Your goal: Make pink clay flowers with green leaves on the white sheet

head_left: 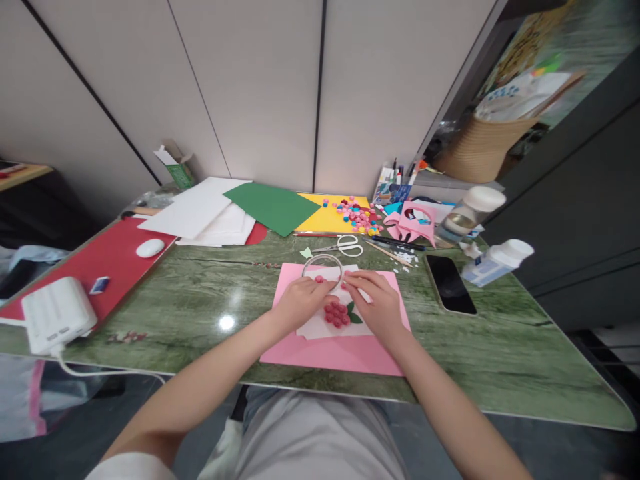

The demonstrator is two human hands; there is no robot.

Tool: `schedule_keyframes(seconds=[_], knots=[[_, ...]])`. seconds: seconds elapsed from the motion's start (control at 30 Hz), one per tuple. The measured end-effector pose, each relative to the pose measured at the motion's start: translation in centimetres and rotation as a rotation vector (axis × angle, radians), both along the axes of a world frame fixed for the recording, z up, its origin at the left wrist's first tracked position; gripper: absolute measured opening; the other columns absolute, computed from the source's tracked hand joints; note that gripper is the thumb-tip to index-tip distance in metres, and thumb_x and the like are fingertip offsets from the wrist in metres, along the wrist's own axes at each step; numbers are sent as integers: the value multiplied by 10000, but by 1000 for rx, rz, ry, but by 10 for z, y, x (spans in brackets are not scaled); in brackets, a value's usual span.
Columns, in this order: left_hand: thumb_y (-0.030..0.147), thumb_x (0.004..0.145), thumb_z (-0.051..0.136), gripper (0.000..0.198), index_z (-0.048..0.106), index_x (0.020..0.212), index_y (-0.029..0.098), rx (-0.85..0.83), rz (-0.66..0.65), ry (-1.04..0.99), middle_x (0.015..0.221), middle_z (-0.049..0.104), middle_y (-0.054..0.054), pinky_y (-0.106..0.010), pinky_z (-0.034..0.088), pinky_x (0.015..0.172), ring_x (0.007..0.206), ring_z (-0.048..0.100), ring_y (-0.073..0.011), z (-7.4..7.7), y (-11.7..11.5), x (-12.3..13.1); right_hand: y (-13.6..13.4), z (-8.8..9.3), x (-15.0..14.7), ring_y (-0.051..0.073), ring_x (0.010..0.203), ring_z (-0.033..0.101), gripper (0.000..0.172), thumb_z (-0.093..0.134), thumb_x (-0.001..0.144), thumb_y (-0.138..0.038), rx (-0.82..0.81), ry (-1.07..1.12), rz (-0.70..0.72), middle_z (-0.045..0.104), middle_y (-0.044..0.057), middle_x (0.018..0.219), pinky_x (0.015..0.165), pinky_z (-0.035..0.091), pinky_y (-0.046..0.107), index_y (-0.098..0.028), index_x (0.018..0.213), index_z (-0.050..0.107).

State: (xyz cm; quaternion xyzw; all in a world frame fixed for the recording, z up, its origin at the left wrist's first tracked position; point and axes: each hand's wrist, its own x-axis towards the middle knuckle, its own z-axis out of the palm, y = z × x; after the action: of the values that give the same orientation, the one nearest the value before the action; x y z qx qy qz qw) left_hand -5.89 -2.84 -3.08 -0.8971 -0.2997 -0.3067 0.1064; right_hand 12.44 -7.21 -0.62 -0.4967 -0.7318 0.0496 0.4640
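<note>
My left hand [304, 300] is closed on a thin ring that looks like a roll of tape [305, 264], tilted up over white paper. Pinched together at the ring's right edge are the fingers of my right hand [376, 299]; what is between them is too small to make out. Below both hands, a cluster of rolled pink paper flowers [337, 315] with dark green leaves [355, 316] lies on the white paper [315, 329]. That paper rests on a pink sheet [330, 355]. Another small pink flower [319, 279] shows through the ring.
Beyond the hands lie white-handled scissors [350, 246], a green sheet [277, 208] and many small coloured pieces [357, 215]. A phone [451, 285] and two bottles [500, 261] stand or lie at right. A white power bank [59, 315] sits at the left edge.
</note>
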Motion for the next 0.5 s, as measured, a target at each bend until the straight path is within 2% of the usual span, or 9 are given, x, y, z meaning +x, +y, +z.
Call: schedule_keyframes(seconds=[0.33, 0.5], knots=[[318, 873, 422, 273, 507, 1069, 149, 77, -57, 89, 638, 604, -12, -265, 393, 595, 607, 575, -124, 11, -5, 0, 0, 5, -3, 192, 890, 561, 72, 538, 776, -202, -89, 6, -30, 608, 42, 879, 805, 423, 364, -223, 791, 605], [304, 869, 431, 252, 525, 1045, 149, 78, -91, 29, 644, 606, -15, -267, 394, 594, 614, 576, -120, 10, -5, 0, -3, 10, -7, 178, 848, 551, 60, 545, 733, -160, -151, 99, -32, 565, 29, 844, 778, 417, 341, -209, 706, 568]])
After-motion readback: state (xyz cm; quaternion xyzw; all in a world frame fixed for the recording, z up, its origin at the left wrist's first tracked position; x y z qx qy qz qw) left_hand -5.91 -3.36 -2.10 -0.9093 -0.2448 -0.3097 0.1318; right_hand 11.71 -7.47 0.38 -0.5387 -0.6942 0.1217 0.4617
